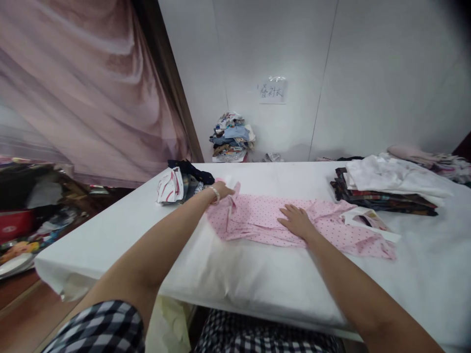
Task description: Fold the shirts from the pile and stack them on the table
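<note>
Pinching the pink shirt by its left end on the tabletop, here's the left hand, the right hand spread flat over its middle, and such light, limp-looking cloth should crease easily, so it's best taken by both end corners.

The garment is pink and dark-dotted.
</note>
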A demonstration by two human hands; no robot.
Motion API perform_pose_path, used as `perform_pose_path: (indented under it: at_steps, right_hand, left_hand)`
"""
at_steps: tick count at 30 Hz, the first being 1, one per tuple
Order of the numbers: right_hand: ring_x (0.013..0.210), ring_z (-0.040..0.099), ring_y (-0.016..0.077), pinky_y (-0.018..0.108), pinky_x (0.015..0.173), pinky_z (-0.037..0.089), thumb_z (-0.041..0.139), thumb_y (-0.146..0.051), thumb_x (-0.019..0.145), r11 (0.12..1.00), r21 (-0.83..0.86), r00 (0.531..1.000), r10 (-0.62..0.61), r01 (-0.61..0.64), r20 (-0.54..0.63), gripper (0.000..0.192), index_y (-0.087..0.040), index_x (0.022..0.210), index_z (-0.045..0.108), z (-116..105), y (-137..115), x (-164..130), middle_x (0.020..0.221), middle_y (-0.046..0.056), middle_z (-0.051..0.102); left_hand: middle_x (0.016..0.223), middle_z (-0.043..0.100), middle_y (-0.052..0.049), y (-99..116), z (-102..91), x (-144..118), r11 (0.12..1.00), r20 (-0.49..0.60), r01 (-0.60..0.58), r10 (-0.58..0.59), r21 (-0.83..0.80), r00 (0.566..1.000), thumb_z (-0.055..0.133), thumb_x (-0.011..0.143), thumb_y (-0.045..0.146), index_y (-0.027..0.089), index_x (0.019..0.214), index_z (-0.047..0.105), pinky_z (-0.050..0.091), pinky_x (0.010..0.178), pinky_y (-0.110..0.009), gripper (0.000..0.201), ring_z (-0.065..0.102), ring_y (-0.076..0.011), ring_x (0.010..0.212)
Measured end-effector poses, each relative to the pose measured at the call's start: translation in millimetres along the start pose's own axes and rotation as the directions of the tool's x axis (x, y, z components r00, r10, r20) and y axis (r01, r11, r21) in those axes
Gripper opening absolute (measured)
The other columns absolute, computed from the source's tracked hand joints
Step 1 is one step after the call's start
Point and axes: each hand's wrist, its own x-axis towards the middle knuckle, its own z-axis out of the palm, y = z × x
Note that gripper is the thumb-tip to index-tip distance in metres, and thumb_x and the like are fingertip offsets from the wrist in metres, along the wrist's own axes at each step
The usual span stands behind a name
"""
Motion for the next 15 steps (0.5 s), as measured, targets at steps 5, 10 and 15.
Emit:
perform_pose_path:
  at_steps: [5,10,15]
  right_hand:
    - [0.145,0.026,0.0253,0.049,0.117,0.015,0.04,-0.053,0.093,0.995,0.095,0.999,-0.002,0.006,-0.046,0.057,-0.022,0.14,0.05,-1.7,4.6,-1.3,0.155,0.007,0.036]
    - [0.135,0.042,0.024,0.041,0.114,0.029,0.045,-0.045,0.091,0.957,0.29,0.989,0.022,0.021,-0.144,0.055,-0.018,0.138,0.053,1.8,15.0,-1.7,0.145,0.009,0.05]
    - [0.131,0.047,0.0261,0.045,0.113,0.03,0.05,-0.041,0.088,0.933,0.353,0.984,-0.002,0.066,-0.177,0.048,-0.018,0.129,0.061,3.9,17.8,1.5,0.139,0.01,0.056]
  left_hand:
    - [0.108,0.072,-0.014,75.2,30.6,-8.0,0.951,0.138,-0.145,0.188,-0.272,0.972,0.05,0.086,0.062,0.018,0.123,0.058,0.054,0.071,-0.027,0.058,0.07,-0.0185,0.084]
    - [0.125,0.064,-0.017,60.4,48.8,-17.1,0.942,0.08,0.005,0.023,-0.336,0.997,0.046,0.091,0.053,0.015,0.134,0.049,0.05,0.068,-0.026,0.058,0.069,-0.0208,0.093]
    - [0.111,0.068,-0.026,13.4,72.3,-24.1,0.942,0.084,0.251,-0.238,-0.221,0.968,0.054,0.082,0.056,0.007,0.125,0.056,0.053,0.058,-0.037,0.065,0.07,-0.0349,0.087]
